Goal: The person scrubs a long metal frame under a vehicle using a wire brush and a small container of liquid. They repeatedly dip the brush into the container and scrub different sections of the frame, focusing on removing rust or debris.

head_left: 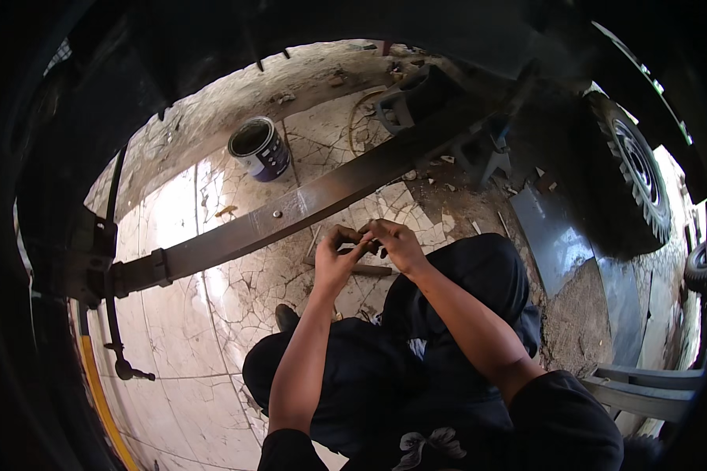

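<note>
My left hand (337, 253) and my right hand (396, 245) meet in front of my knees, fingertips pinched together. Whatever lies between the fingers is too small to make out. Just beyond them a long dark steel leaf spring (306, 206) runs from the lower left to the upper right, apart from both hands. A small round bolt head (277, 213) shows on its top face. A clamp (161, 267) wraps the bar near its left end. Below my hands, a flat strip (371, 270) rests on the cracked tile floor (184, 330).
An open paint can (269, 163) stands beyond the bar. At right are a large tyre (614, 177), sheet metal (554, 243) and grey stool-like legs (644, 392). A yellow bar (106, 400) stands at left. Dark vehicle parts frame the view overhead. Rubble lies at the back.
</note>
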Motion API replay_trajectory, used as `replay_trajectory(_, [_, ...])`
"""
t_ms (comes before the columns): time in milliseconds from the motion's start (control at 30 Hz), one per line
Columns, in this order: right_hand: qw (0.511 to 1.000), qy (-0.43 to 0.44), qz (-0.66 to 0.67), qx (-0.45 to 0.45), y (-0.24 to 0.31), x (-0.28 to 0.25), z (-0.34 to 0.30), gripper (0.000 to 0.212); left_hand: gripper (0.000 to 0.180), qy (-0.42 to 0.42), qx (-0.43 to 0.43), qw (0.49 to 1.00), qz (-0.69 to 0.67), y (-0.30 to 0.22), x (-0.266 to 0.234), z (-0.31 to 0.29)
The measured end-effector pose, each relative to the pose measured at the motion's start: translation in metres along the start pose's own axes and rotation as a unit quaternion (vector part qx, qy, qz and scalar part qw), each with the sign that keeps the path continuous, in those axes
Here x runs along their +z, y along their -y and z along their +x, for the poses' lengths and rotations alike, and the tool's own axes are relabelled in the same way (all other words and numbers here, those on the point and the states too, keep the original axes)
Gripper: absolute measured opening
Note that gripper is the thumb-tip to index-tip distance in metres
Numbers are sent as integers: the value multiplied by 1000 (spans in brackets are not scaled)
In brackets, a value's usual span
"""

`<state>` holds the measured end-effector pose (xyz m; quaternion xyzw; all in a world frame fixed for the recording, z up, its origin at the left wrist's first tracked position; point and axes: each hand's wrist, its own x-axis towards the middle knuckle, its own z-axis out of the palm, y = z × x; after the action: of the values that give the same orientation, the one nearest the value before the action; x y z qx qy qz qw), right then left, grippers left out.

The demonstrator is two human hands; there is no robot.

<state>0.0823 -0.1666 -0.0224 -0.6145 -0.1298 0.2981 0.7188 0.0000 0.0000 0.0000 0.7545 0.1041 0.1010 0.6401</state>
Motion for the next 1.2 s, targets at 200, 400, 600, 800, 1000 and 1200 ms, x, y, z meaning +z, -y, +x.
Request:
replay_trajectory(200, [983,-82,-113,-120,38,11,-21,34,14,12,-48,994,-95,-5,15,-2])
replay_trajectory(400, [960,-84,-230,-134,37,6,-20,32,16,56,-26,998,33,-8,0,1])
replay_trajectory(600, [996,-69,-30,-52,26,-2,-10,27,13,100,-101,984,-111,-25,4,0])
replay_trajectory(800, [995,-6,32,-99,21,-9,-8,25,40,140,-23,987,81,-25,7,-7])
replay_trajectory(1000, [998,18,-4,-59,38,-1,-17,26,38,100,-49,987,117,-31,-1,-18])
replay_trajectory(1200, [997,38,-25,-66,39,-1,-15,24,36,65,-21,986,154,-34,-6,-16])
